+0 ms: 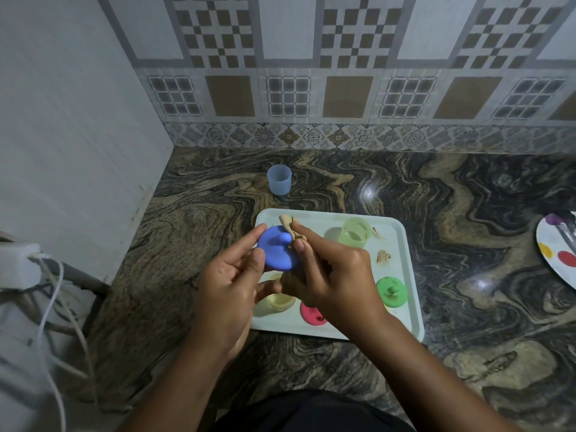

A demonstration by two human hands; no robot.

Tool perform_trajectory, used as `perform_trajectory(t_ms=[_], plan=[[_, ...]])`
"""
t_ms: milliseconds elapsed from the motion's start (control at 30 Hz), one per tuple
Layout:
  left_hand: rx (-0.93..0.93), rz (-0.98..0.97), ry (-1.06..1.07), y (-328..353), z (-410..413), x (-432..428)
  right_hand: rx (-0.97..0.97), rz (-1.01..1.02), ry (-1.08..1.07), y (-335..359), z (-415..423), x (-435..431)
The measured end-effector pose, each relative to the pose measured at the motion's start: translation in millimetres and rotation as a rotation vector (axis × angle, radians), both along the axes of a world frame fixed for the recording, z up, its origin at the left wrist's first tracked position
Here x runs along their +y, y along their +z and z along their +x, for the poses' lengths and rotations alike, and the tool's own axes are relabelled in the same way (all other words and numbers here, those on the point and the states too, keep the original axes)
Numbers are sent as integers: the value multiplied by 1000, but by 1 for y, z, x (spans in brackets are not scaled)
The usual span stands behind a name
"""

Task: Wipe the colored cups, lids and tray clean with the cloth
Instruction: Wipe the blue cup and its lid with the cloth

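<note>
Dim, cool light fills the frame, with muted colours and fine grain in the darker areas. Two white glare spots sit on the polished granite countertop point(218, 194), one at about 12 o'clock from the tray point(402, 232) and one at 3 o'clock, which suggests lamps overhead. Shadows are soft: the pale green cup point(355, 233) throws a faint one toward 9 o'clock. The middle is fairly sharp, and the blue lid point(277, 254) and tan cloth point(285, 222) read clearly. At 8 o'clock the cables point(53, 294) are smeared, and at 3 o'clock the spotted plate point(554, 254) is soft. Lines of the tiled wall point(347, 96) bow toward the edges.
</note>
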State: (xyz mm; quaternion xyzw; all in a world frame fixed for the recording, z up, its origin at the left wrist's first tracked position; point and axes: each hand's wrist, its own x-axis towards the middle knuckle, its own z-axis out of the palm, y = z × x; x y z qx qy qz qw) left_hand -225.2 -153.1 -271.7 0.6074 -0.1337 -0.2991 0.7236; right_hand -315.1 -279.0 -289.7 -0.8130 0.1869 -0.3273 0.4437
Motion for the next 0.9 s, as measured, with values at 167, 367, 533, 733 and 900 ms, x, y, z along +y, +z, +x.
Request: perform_trajectory(t_ms=[167,367,533,733,900], plan=[[-37,-16,20,3,-7,-7,-14,33,21,-5,0,-2],[-18,8,109,6,3,-4,-114,-108,80,-6,-5,5],[-10,34,-33,7,3,1,-117,-121,37,-1,-3,-4],[-13,-26,-88,8,-3,-4,-30,169,49,-2,-2,1],[-5,-85,87,6,-2,-8,-148,-16,32,-3,-2,-1]])
